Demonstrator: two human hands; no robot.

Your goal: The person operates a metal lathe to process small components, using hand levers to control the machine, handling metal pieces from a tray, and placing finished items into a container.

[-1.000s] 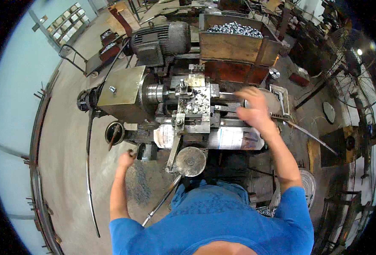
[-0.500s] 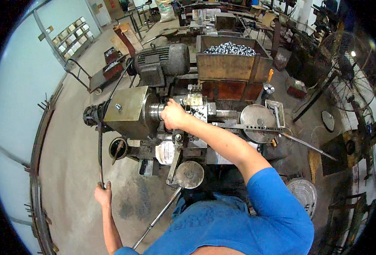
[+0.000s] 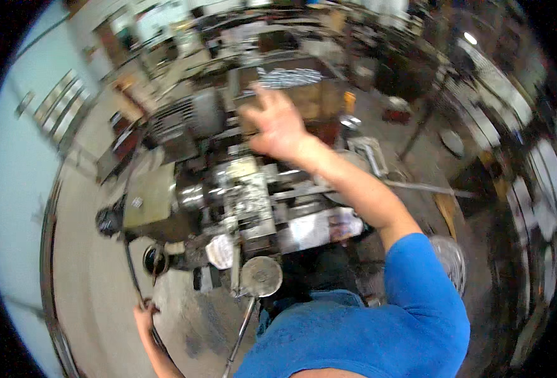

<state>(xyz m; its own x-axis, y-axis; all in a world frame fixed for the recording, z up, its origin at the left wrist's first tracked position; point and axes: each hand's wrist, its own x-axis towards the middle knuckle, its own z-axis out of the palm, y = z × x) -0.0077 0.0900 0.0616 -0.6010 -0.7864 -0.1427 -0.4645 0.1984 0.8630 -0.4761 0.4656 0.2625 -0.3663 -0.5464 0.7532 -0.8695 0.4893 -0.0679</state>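
Note:
My right hand (image 3: pixel 277 126) reaches over the lathe, with its fingers apart and nothing visible in them. It is in front of a large metal bin (image 3: pixel 327 101) heaped with small shiny metal pieces (image 3: pixel 291 77). Down at the left, my left hand (image 3: pixel 144 317) is closed around a long dark bar (image 3: pixel 132 268) that runs up to the machine's left end. Between the hands stand the boxy headstock (image 3: pixel 149 196) and its shiny round spindle nose (image 3: pixel 190 196). To the right of the spindle, metal chips lie on the carriage (image 3: pixel 251 198). Motion blurs the picture.
An electric motor (image 3: pixel 187 121) sits behind the headstock. A round metal plate (image 3: pixel 261 276) on a lever is near my body. A dark pot (image 3: pixel 155 259) hangs at the left, and printed paper (image 3: pixel 313 230) lies along the front right. Another long lever (image 3: pixel 433 188) sticks out right.
My right hand has left the spindle, moved up and right toward the bin, and spread its fingers. My left hand still grips the bar. The view has shifted and blurred.

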